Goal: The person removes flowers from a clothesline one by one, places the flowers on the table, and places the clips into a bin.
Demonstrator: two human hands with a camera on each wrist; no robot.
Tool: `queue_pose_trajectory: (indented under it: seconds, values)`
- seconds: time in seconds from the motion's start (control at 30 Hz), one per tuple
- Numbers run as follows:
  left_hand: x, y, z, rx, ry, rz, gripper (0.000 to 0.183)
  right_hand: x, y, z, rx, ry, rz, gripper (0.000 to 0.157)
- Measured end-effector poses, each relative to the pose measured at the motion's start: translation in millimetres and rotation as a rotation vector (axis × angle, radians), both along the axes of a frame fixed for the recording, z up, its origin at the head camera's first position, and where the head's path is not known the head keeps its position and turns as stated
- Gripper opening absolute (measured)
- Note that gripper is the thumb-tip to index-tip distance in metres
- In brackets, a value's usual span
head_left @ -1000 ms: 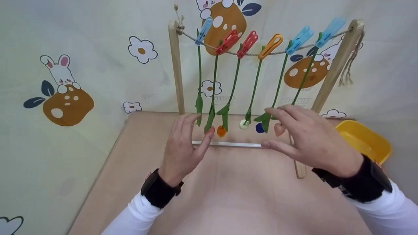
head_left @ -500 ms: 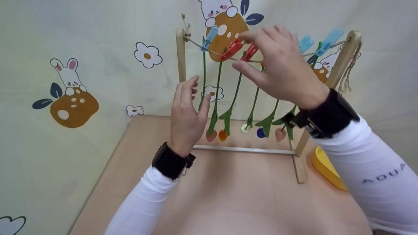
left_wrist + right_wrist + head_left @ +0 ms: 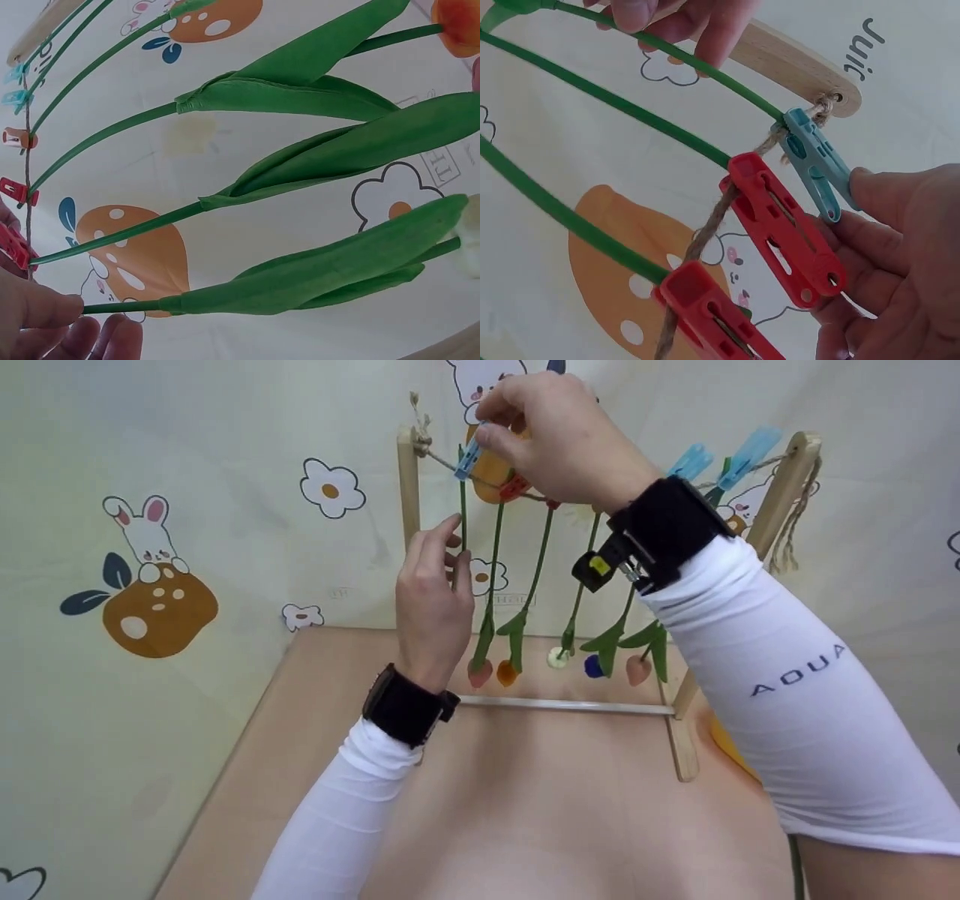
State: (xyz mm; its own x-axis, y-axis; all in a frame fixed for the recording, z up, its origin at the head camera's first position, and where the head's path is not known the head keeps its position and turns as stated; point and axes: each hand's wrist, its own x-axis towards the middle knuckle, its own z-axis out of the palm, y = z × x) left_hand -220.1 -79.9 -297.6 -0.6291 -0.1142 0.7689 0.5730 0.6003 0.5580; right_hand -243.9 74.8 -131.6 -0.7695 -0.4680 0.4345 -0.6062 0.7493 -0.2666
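My right hand [image 3: 570, 442] reaches up to the leftmost light blue clothespin [image 3: 817, 165], thumb and fingers pinching its handle ends. That clothespin bites on the twine [image 3: 709, 229] and on the green stem of an artificial tulip hanging head down. Lower on the same stem [image 3: 463, 499], my left hand [image 3: 435, 592] pinches it between thumb and fingers. In the left wrist view this tulip shows long green leaves [image 3: 315, 285] and a pale blossom [image 3: 470, 240]. Two red clothespins [image 3: 780, 225] sit close beside the right hand, each clipping another stem.
A wooden frame [image 3: 409, 487] carries the twine, standing on the tan table [image 3: 525, 810]. More upside-down tulips hang along it, including an orange one [image 3: 508, 672] and a blue one [image 3: 594, 665]. A yellow basin [image 3: 731, 746] is partly hidden behind the right sleeve.
My right hand has risen from the blossoms at the right and crossed left to the blue clothespin. My left hand has moved up along the leftmost stem and taken hold of it.
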Motion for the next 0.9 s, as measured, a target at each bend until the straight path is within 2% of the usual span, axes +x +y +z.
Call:
queue_pose_trajectory:
  seconds: [0.2, 0.47, 0.67, 0.77, 0.9]
  values:
    - [-1.7, 0, 1.4, 0.028, 0.004, -0.016, 0.037, -1.5, 1, -1.3, -0.044, -0.018, 0.019, 0.031]
    - [-1.0, 2, 0.5, 0.020, 0.030, -0.025, 0.034, 0.5, 15, -2.6, -0.146, 0.076, 0.030, 0.026]
    - [9.2, -1, 0.1, -0.005, 0.041, -0.020, 0.034, 8.2, 33, -4.1, -0.208, 0.170, 0.035, 0.026]
    - [17.5, -3, -1.8, -0.018, 0.053, -0.018, 0.033, 14.2, 42, -7.2, -0.223, 0.219, 0.069, 0.026]
    - [31.5, -3, -4.9, -0.026, 0.076, -0.035, 0.032, 26.3, 59, -14.7, -0.223, 0.241, 0.100, 0.029]
